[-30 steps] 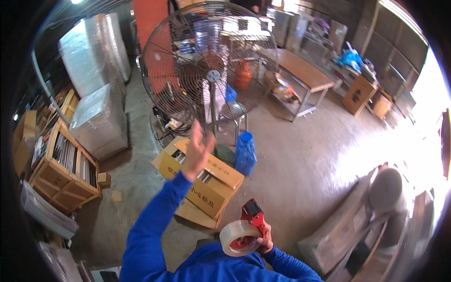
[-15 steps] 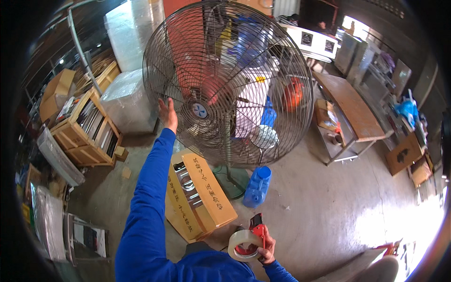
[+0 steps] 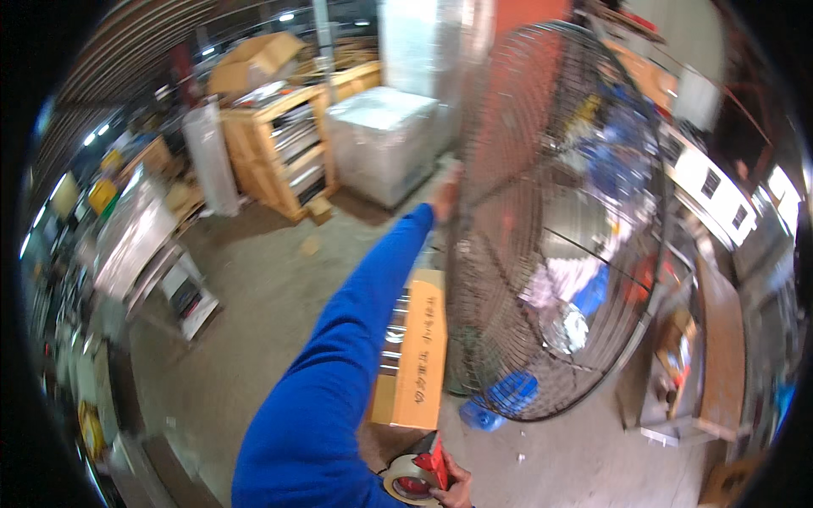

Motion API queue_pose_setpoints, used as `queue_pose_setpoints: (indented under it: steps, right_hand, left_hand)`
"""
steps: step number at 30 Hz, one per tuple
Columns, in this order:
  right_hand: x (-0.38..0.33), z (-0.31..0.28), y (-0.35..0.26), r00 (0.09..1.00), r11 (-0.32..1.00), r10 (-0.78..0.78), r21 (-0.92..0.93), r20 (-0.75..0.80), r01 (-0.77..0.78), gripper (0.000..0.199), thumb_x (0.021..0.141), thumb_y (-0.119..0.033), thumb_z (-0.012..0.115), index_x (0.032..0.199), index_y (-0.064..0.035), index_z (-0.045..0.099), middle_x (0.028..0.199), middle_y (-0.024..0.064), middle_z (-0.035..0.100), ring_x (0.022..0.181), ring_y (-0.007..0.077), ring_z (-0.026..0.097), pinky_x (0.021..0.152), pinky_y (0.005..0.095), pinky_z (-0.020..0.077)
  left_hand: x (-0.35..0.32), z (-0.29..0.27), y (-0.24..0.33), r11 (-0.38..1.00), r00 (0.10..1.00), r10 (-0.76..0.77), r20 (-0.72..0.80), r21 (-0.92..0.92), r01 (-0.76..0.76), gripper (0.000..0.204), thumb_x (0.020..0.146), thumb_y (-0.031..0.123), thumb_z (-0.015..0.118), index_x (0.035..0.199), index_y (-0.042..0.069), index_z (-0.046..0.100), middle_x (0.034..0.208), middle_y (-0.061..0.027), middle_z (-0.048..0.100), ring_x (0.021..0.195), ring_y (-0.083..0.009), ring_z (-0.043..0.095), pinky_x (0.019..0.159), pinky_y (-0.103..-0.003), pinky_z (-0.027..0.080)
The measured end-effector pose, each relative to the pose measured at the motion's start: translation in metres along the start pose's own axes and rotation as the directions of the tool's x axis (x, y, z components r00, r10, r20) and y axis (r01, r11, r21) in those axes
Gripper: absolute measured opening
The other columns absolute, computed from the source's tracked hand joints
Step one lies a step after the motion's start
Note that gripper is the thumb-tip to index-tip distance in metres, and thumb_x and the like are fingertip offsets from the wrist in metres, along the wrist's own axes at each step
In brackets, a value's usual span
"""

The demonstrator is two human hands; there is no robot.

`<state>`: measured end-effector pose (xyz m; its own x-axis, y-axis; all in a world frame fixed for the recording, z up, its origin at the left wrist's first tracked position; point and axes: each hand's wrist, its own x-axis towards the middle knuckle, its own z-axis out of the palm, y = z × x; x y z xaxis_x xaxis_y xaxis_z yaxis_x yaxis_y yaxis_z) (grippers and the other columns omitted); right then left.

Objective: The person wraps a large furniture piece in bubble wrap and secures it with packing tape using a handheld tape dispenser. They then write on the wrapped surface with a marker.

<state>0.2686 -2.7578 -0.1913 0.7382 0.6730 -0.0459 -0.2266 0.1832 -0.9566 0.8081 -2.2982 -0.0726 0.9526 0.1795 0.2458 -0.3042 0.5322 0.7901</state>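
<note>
Since half a second earlier, the big fan (image 3: 555,224) had swung from nearly face-on to a narrower, more side-on slant, and the person's view had turned toward the left of the room. I watched the left arm reach far out, its blue sleeve (image 3: 339,330) running up from the near edge in one long slope, the elbow only slightly bent and the wrist raised. At its end the left grip (image 3: 445,193) was at the left edge of the fan's cage; blur hid the fingers, so I could not tell whether they were curled round the wires or just laid against them.

Low and close to the body, the right grip (image 3: 458,486) was closed about the red tape dispenser (image 3: 434,466), whose tape roll (image 3: 393,483) faced left. Just beyond that stood a carton (image 3: 421,364), its top partly open on shiny metal pieces (image 3: 394,334). To the carton's right, a blue jug (image 3: 483,415) showed partly through the cage. Farther left were a wrapped box (image 3: 381,127) and a wooden crate (image 3: 241,157).
</note>
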Motion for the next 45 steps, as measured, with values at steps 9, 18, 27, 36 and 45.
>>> queue_pose_setpoints:
  steps: [9, 18, 27, 36, 45]
  right_hand:
    - [0.079, 0.047, -0.057, 0.980, 0.992, 0.093, 0.065, 0.176, -0.106, 0.107, 0.066, -0.044, 0.088, 0.145, 0.0074, 0.037, 0.133, 0.0175, 0.058, 0.123, 0.0269, 0.055, 0.106, 0.0405, 0.0420]
    - [0.104, 0.268, -0.001, 0.759, 0.948, 0.189, 0.085, 0.623, -0.306, 0.109, 0.062, -0.040, 0.089, 0.147, 0.0063, 0.037, 0.133, 0.0176, 0.058, 0.120, 0.0282, 0.057, 0.104, 0.0423, 0.0448]
    - [0.053, 0.575, 0.074, -0.029, 0.826, 0.312, -0.286, 0.950, -0.486, 0.111, 0.062, -0.034, 0.087, 0.149, 0.0051, 0.032, 0.137, 0.0177, 0.055, 0.122, 0.0268, 0.057, 0.107, 0.0421, 0.0414]
    - [0.045, 0.774, 0.150, -0.248, 0.784, 0.337, -0.417, 0.908, -0.461, 0.097, 0.060, -0.041, 0.080, 0.137, 0.0066, 0.044, 0.125, 0.0137, 0.059, 0.113, 0.0239, 0.059, 0.101, 0.0363, 0.0440]
    - [0.136, 1.025, 0.238, -0.483, 0.844, 0.151, -0.367, 0.863, -0.391, 0.106, 0.069, -0.044, 0.084, 0.149, 0.0037, 0.034, 0.143, 0.0156, 0.050, 0.132, 0.0242, 0.047, 0.111, 0.0377, 0.0350]
  left_hand:
    - [-0.231, 0.049, 0.116, 0.616, 0.945, 0.322, 0.054, 0.746, -0.252, 0.046, 0.101, 0.043, 0.048, 0.109, 0.001, 0.067, 0.089, -0.0077, 0.068, 0.086, -0.0102, 0.056, 0.078, -0.033, 0.048]
    - [-0.801, 0.001, 0.197, 0.984, 0.709, -0.048, -0.704, 0.088, 0.154, 0.038, 0.104, 0.035, 0.049, 0.121, 0.005, 0.066, 0.104, -0.0037, 0.071, 0.095, -0.0119, 0.066, 0.087, -0.029, 0.053]
    - [-1.047, 0.031, 0.318, 0.847, 0.085, 0.366, -0.927, 0.294, -0.443, 0.034, 0.100, 0.027, 0.059, 0.118, -0.001, 0.066, 0.107, -0.0097, 0.071, 0.098, -0.0183, 0.068, 0.090, -0.034, 0.055]
    - [-1.138, -0.054, 0.394, 0.785, -0.262, 0.207, -0.943, 0.320, -0.531, 0.029, 0.095, 0.024, 0.068, 0.109, -0.001, 0.070, 0.103, -0.0083, 0.071, 0.093, -0.0160, 0.068, 0.084, -0.031, 0.055]
    - [-1.206, -0.235, 0.561, 0.756, -0.230, 0.340, -0.912, 0.411, -0.509, 0.026, 0.095, 0.017, 0.065, 0.113, -0.002, 0.067, 0.114, -0.0129, 0.068, 0.103, -0.0221, 0.066, 0.092, -0.038, 0.054]
